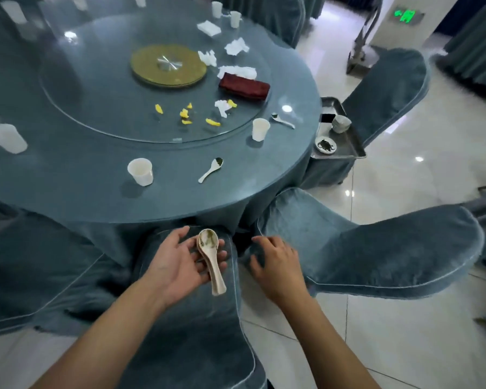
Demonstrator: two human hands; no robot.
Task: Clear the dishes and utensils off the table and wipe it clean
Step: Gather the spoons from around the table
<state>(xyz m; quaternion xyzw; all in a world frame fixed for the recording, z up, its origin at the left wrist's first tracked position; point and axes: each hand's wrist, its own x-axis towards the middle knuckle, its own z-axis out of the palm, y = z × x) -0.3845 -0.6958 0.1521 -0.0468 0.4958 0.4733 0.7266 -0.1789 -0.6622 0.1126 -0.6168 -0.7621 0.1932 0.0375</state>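
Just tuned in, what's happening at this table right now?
A person is clearing a round dining table. The left hand holds stacked soup spoons over a chair back; the right hand hangs beside it holding nothing. On the table remain two dirty spoons, several white cups, crumpled napkins, yellow scraps and a red cloth. A metal tray at right holds dishes.

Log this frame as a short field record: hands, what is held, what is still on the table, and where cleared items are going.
left hand: left hand palm up, cradling stacked spoons
right hand: right hand holds nothing, fingers loosely curled, over a chair back
spoons on table: near spoon, far spoon, both soiled
cups on table: near cup, right cup
litter: yellow scraps, crumpled napkins
other: red box
cleared items: metal tray beside the table, with a cup and small dish
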